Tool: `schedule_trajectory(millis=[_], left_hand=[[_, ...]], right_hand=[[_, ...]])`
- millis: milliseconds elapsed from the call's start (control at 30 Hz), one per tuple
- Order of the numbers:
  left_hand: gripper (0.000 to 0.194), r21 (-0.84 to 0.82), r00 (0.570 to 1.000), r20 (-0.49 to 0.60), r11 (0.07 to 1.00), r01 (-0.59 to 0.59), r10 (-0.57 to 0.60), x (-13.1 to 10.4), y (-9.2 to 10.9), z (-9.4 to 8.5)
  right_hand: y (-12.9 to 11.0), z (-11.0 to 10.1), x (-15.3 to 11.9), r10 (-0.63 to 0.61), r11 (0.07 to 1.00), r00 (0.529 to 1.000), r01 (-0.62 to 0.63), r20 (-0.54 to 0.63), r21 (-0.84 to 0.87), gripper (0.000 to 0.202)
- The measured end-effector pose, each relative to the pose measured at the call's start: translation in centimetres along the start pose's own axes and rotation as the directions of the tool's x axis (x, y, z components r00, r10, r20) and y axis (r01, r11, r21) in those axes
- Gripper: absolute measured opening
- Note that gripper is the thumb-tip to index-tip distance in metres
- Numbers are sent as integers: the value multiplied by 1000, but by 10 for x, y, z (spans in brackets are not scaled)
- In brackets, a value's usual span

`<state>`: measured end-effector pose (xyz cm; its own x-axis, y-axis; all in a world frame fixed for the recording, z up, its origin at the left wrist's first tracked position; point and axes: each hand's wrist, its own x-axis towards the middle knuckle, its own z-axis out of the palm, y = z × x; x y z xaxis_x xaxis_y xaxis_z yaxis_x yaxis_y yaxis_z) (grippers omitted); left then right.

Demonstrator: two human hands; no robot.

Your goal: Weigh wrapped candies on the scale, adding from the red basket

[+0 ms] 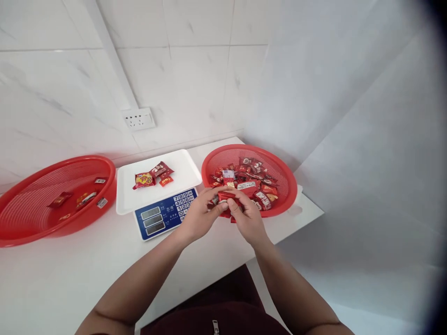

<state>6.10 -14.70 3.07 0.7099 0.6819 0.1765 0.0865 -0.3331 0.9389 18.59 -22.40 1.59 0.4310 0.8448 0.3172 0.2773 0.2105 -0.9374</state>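
Observation:
Both hands meet at the near rim of the right red basket (293, 186), which holds many small wrapped snacks. Between my left hand (204, 209) and my right hand (247, 216) are red snack packets (228, 197), gripped by fingers and thumbs of both. How many packets are held I cannot tell, as the fingers cover part of them. To the left stands a scale with a white tray (131, 202); on the tray lie a red-and-yellow packet (144, 179), a dark red packet (161, 169) and a small orange-red packet (166, 181).
A second red basket (21, 186) at the left holds a few packets (59, 200). The scale's blue keypad panel (167, 214) faces me. A white table (104, 279) carries everything, its right corner beside the right basket. A socket (138, 119) is on the tiled wall behind.

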Motion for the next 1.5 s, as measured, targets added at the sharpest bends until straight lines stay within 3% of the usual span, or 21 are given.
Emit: schedule_trajectory(millis=[133, 233, 267, 333, 433, 567, 733, 867, 1000, 1067, 1167, 1233, 1400, 1500], left_hand=[[55, 13, 989, 135, 998, -69, 66, 42, -2, 17], [49, 254, 985, 156, 961, -106, 68, 83, -10, 15], [48, 408, 988, 148, 908, -97, 39, 97, -13, 11], [48, 729, 982, 159, 683, -45, -104, 125, -21, 5], [38, 864, 930, 192, 503, -9, -312, 155, -34, 4], [26, 901, 869, 225, 433, -14, -440, 172, -49, 18], [21, 888, 854, 279, 455, -56, -439, 176, -46, 21], [33, 840, 916, 262, 540, -61, -304, 161, -21, -11], [34, 710, 990, 57, 702, 53, -133, 112, 2, -70], [32, 707, 988, -132, 692, 146, -73, 80, 7, -100], [31, 742, 924, -383, 595, 310, -4, 34, 4, -136], [35, 728, 906, -424, 590, 350, -14, 10, -4, -149], [69, 647, 935, -355, 716, 263, -22, -26, -29, -160], [67, 531, 887, -455, 824, 197, 81, -43, -39, -160]], right_hand=[[9, -40, 18, 44, 979, 998, -53, -52, -195, 27], [21, -63, 26, 71, 946, 987, -111, -141, -303, 28], [24, -67, 27, 87, 934, 985, -134, -152, -332, 28], [29, -72, 29, 118, 912, 986, -155, -119, -379, 27], [34, -71, 29, 132, 896, 990, -137, -42, -423, 27], [37, -67, 29, 137, 882, 991, -119, 7, -455, 27], [35, -69, 27, 136, 863, 990, -104, 29, -494, 27], [35, -72, 25, 139, 851, 990, -106, 27, -515, 29], [36, -74, 22, 145, 815, 989, -123, -6, -566, 32], [36, -74, 21, 160, 791, 987, -133, -8, -597, 34], [37, -74, 21, 180, 750, 983, -155, -27, -643, 36], [38, -73, 22, 203, 711, 978, -185, -54, -678, 38], [40, -70, 23, 271, 644, 957, -258, -101, -720, 43], [40, -71, 22, 314, 623, 942, -296, -115, -724, 45]])
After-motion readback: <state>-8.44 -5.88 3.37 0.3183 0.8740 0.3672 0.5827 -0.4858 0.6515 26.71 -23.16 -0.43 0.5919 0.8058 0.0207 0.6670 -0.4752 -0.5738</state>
